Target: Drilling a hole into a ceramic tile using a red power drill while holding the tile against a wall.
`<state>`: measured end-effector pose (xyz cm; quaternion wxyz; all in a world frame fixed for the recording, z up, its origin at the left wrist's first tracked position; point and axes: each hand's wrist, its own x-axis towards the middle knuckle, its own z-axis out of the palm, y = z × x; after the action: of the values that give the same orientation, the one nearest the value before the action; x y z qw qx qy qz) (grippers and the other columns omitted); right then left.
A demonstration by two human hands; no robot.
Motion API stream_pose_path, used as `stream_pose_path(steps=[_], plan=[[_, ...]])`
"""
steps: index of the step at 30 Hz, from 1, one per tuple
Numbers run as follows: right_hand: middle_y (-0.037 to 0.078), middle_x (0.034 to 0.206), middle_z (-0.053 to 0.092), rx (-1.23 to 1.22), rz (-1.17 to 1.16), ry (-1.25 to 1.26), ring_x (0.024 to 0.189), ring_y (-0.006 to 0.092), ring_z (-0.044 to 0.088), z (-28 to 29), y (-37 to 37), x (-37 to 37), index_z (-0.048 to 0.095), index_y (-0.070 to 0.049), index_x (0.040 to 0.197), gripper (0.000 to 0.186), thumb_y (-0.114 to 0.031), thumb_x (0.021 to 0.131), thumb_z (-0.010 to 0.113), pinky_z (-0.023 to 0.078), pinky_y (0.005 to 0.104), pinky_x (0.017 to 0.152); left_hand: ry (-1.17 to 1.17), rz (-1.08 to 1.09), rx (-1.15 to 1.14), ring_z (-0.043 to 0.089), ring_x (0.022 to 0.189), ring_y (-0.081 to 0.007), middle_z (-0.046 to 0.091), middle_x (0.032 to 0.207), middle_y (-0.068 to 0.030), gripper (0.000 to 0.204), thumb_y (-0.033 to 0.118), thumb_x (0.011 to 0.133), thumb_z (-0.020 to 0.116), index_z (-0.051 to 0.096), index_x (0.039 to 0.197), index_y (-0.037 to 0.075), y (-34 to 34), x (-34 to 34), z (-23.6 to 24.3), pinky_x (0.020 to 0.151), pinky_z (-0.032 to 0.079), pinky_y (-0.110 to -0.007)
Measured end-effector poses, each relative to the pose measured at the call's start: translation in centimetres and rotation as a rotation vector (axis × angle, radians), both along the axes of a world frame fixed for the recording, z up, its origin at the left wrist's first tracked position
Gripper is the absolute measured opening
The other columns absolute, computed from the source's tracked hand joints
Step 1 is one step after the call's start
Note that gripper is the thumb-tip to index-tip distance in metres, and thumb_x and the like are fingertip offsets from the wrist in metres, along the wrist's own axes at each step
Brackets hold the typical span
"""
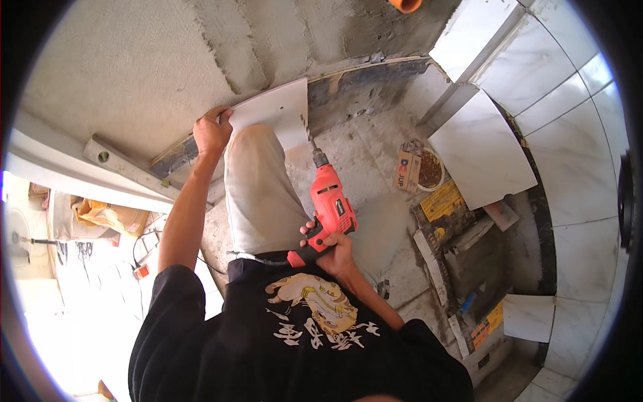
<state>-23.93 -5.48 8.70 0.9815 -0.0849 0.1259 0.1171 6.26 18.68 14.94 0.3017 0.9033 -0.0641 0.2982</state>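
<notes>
My right hand (335, 251) is wrapped round the handle of a red power drill (328, 201) with a black grip. Its bit points away from me, the tip close to the right edge of a white tile piece (293, 107); whether they touch I cannot tell. A small dark hole shows in the tile's face. My left hand (213, 130) pinches the tile's upper left edge, thumb and fingers closed on it. Part of the tile is hidden behind my bent knee (258, 151), and it leans by the base of the mortared wall (281, 40).
A grey metal bar (127, 171) lies along the left ledge. At right stand a large loose tile (482, 151), a round container of brown stuff (431, 171), a cardboard piece (406, 171) and a tiled wall (579, 181). An orange pipe (405, 4) juts out above.
</notes>
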Motion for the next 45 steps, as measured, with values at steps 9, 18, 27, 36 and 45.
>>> stream_pose_path(steps=[9,18,27,36,45], plan=[[0.012,0.108,0.062,-0.03,0.026,0.02,0.108,0.0313,0.058,-0.6,0.6,0.2,0.048,-0.004,0.131,0.074,-0.005,0.058,0.06,0.052,0.0452,0.086,-0.033,0.048,0.008,0.071,0.081,-0.0341,0.074,0.089,-0.0125,0.015,0.027,0.086,0.072,0.079,0.095,0.016,-0.4,0.2,0.0,0.074,0.056,-0.041],[0.011,0.106,0.063,-0.023,0.012,0.051,0.106,0.0296,0.058,-1.3,0.9,0.3,0.049,-0.003,0.132,0.075,-0.006,0.057,0.058,0.052,0.0442,0.084,0.292,-0.24,-0.616,0.067,0.091,-0.0237,0.072,0.093,-0.0116,0.013,0.014,0.09,0.067,0.072,0.096,0.004,-2.8,-8.9,2.5,0.081,0.051,-0.031],[0.007,0.104,0.062,0.05,-0.123,0.069,0.101,0.0248,0.06,-2.0,0.2,0.1,0.049,-0.001,0.133,0.078,-0.007,0.056,0.061,0.052,0.0392,0.079,1.071,-1.378,-2.234,0.042,0.048,-0.0054,0.048,0.066,-0.003,0.016,0.022,0.091,0.058,0.062,0.092,0.007,-5.9,-9.7,-3.1,0.048,0.041,-0.023],[0.008,0.107,0.061,0.083,-0.079,0.056,0.105,0.0254,0.058,-2.6,0.1,0.2,0.049,-0.001,0.134,0.078,-0.003,0.056,0.061,0.051,0.0399,0.083,0.083,-0.729,0.716,0.056,0.121,-0.032,0.061,0.126,-0.013,0.033,0.024,0.085,0.07,0.068,0.116,0.012,-11.4,-10.4,8.6,0.108,0.038,-0.047],[0.011,0.107,0.062,0.002,-0.022,0.032,0.103,0.028,0.059,-2.1,0.6,0.2,0.048,-0.004,0.137,0.083,-0.006,0.055,0.061,0.051,0.0447,0.082,0.371,-0.188,0.331,0.032,0.142,-0.0457,0.033,0.153,-0.0323,0.073,0.025,0.093,0.064,0.031,0.154,0.003,-0.1,-17.1,-3.5,0.115,0.028,-0.056]])
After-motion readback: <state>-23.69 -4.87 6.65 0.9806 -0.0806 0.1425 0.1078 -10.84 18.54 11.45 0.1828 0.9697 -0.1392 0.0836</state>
